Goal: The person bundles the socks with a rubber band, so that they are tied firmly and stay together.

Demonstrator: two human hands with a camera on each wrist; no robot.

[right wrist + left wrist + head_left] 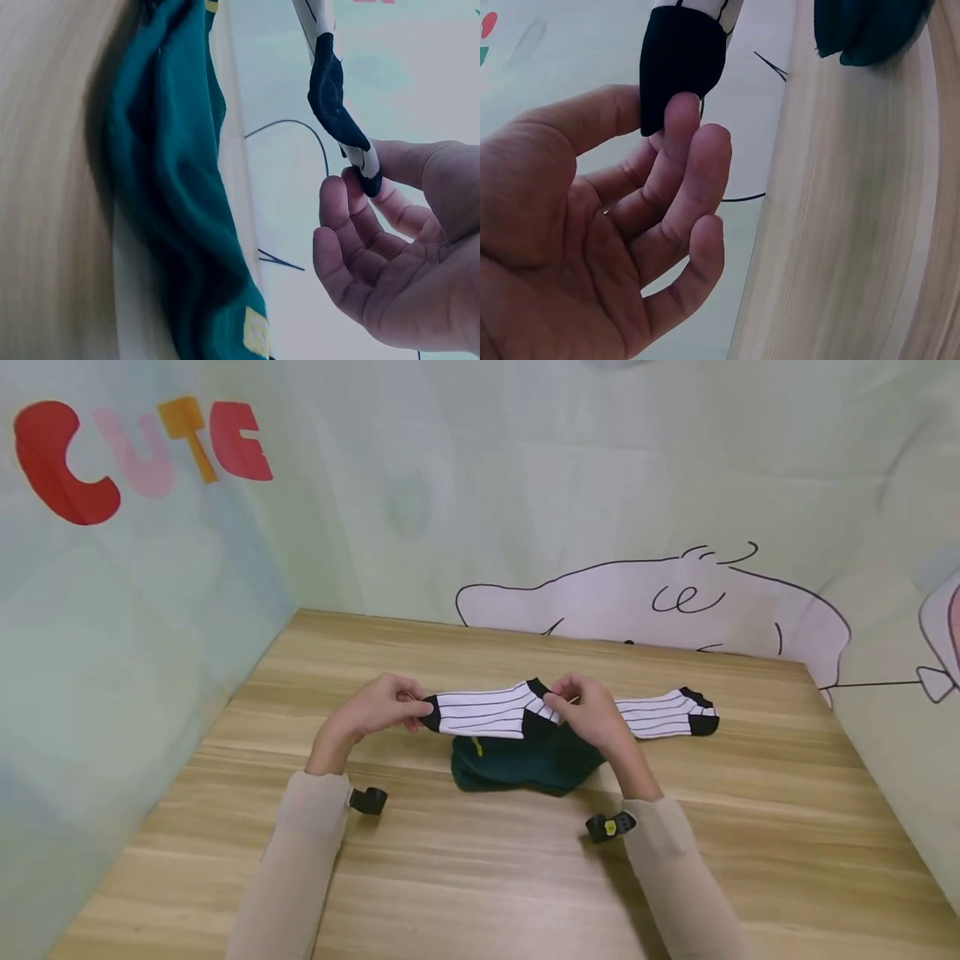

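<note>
Stretched level between both hands is a white sock (480, 713) with thin black stripes and a black toe, heel and cuff. My left hand (382, 706) pinches its black toe (682, 56) between thumb and fingers. At the cuff end, my right hand (588, 710) pinches the sock near its black edge (367, 180). Below the held sock lies a dark green cloth item (517, 768) with small yellow marks, its exact kind unclear. A second striped sock (656, 714) lies to the right, partly hidden behind my right hand.
The wooden table (450, 877) runs up to a printed cloth backdrop (420, 510) at the back and left. Small black wrist devices (369, 801) sit at both sleeve cuffs.
</note>
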